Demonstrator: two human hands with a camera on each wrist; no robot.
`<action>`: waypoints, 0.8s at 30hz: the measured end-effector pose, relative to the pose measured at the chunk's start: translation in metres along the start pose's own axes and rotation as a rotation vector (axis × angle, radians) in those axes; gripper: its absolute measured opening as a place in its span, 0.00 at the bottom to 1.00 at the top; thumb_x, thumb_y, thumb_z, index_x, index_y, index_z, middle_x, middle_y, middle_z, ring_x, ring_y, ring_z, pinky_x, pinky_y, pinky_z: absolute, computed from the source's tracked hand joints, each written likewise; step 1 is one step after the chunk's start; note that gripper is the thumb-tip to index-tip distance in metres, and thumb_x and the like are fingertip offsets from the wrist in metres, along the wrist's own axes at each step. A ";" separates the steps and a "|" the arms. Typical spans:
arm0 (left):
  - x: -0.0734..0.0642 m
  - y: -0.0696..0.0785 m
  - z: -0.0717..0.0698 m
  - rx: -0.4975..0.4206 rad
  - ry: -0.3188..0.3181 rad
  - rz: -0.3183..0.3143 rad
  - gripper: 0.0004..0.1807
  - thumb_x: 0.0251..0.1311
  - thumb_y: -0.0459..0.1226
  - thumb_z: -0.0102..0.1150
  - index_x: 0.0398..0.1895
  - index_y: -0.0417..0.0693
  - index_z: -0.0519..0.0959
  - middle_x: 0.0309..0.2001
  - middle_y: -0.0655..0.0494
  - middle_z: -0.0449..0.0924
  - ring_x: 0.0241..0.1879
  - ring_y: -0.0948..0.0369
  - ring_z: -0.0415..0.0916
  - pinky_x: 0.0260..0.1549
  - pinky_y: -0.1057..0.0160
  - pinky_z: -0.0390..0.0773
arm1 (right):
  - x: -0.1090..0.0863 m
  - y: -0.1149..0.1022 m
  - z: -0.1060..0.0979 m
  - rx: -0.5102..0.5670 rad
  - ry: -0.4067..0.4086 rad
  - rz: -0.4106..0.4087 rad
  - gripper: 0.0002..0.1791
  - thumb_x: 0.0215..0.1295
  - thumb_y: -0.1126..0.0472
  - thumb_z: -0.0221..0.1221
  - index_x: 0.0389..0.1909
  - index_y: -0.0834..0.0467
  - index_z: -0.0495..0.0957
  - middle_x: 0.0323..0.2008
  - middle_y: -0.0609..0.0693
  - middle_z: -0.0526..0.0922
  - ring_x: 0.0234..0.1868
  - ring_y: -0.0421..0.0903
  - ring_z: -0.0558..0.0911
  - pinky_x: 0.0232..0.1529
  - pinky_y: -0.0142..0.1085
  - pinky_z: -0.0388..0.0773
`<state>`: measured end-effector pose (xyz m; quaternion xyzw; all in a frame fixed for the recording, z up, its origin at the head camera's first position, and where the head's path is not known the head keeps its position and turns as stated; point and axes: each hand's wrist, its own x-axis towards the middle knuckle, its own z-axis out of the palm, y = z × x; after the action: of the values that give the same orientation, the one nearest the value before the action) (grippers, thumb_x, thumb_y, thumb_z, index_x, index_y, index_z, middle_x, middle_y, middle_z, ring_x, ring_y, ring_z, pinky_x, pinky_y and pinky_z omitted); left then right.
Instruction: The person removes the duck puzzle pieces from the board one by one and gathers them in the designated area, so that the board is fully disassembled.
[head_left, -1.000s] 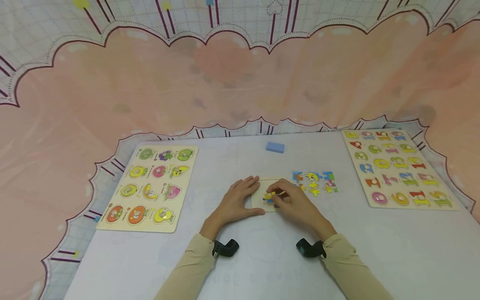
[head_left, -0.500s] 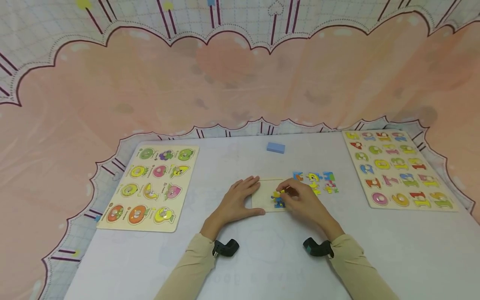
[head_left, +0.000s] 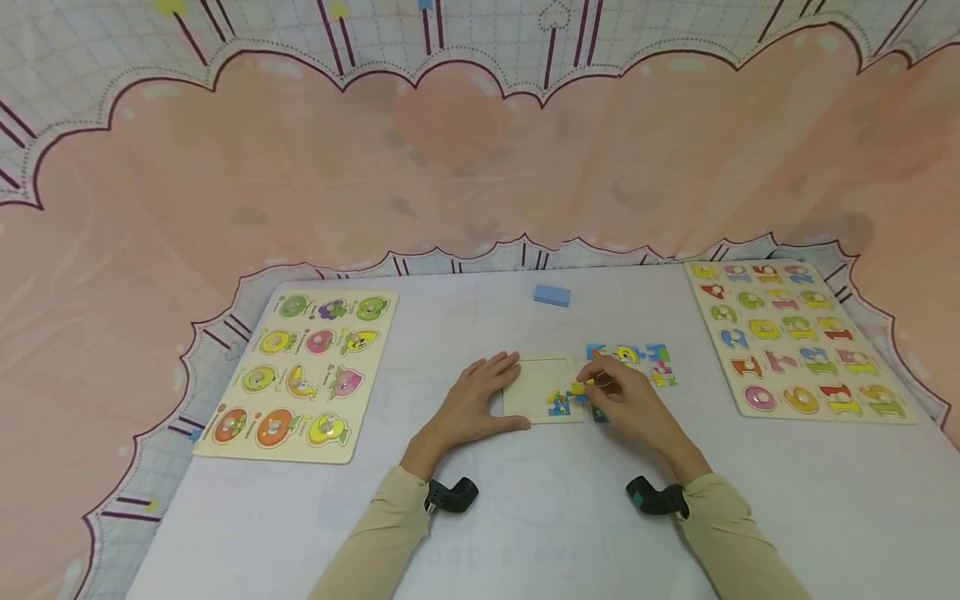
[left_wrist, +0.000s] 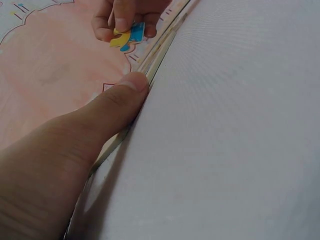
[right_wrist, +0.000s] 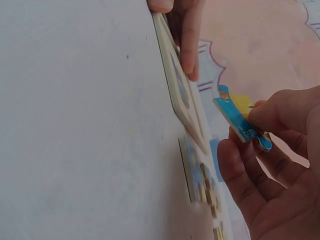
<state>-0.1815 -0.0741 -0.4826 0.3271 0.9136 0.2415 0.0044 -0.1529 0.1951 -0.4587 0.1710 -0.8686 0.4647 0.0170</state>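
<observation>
My left hand (head_left: 474, 402) lies at the left side of a shallow wooden puzzle tray (head_left: 525, 410), fingers extended along it. Its thumb (left_wrist: 117, 100) presses on the tray's near rim in the left wrist view. Thumb and fingers of my right hand (head_left: 622, 408) pinch a blue and yellow jigsaw piece (right_wrist: 232, 117), held up over the tray's right edge. Inside the tray, toward its lower right, lies another jigsaw piece (head_left: 558, 404). A dark blue piece (head_left: 599, 414) shows on the table just right of the tray, partly hidden by the right hand.
Several loose jigsaw pieces (head_left: 660, 364) lie beyond the right hand, some covered by it. A blue block (head_left: 552, 295) sits farther back. A fruit puzzle board (head_left: 285, 400) is at left, a number puzzle board (head_left: 795, 354) at right.
My right hand has moved right, from over the tray's middle to its right edge, with the pinched piece. The piece lying in the tray is now uncovered. My left hand has stayed put.
</observation>
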 end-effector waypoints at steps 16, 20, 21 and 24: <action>0.000 -0.002 0.000 0.001 -0.011 -0.013 0.50 0.47 0.62 0.64 0.70 0.47 0.61 0.73 0.59 0.54 0.74 0.60 0.48 0.73 0.54 0.47 | -0.014 0.013 -0.020 -0.074 0.022 0.056 0.08 0.65 0.66 0.56 0.43 0.53 0.77 0.44 0.48 0.81 0.45 0.43 0.78 0.47 0.30 0.77; 0.000 -0.002 0.001 -0.004 -0.008 -0.013 0.50 0.47 0.62 0.64 0.70 0.46 0.61 0.73 0.60 0.54 0.74 0.60 0.48 0.73 0.54 0.48 | -0.018 0.017 -0.025 -0.097 0.033 0.064 0.06 0.65 0.64 0.56 0.41 0.52 0.76 0.43 0.48 0.82 0.45 0.43 0.78 0.47 0.31 0.78; 0.000 -0.002 0.001 -0.006 -0.008 -0.013 0.50 0.47 0.62 0.64 0.70 0.47 0.61 0.73 0.60 0.54 0.74 0.60 0.48 0.73 0.54 0.48 | -0.019 0.018 -0.026 -0.105 0.036 0.063 0.06 0.65 0.65 0.57 0.41 0.52 0.77 0.43 0.47 0.81 0.45 0.43 0.78 0.47 0.31 0.78; 0.001 -0.001 0.000 -0.010 -0.010 -0.011 0.50 0.47 0.62 0.64 0.70 0.46 0.61 0.74 0.60 0.54 0.74 0.60 0.48 0.73 0.54 0.48 | -0.022 0.020 -0.030 -0.120 0.041 0.059 0.06 0.65 0.65 0.57 0.41 0.52 0.77 0.42 0.47 0.81 0.44 0.42 0.79 0.47 0.29 0.78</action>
<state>-0.1829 -0.0744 -0.4834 0.3234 0.9140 0.2446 0.0120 -0.1428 0.2362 -0.4617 0.1342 -0.8990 0.4156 0.0313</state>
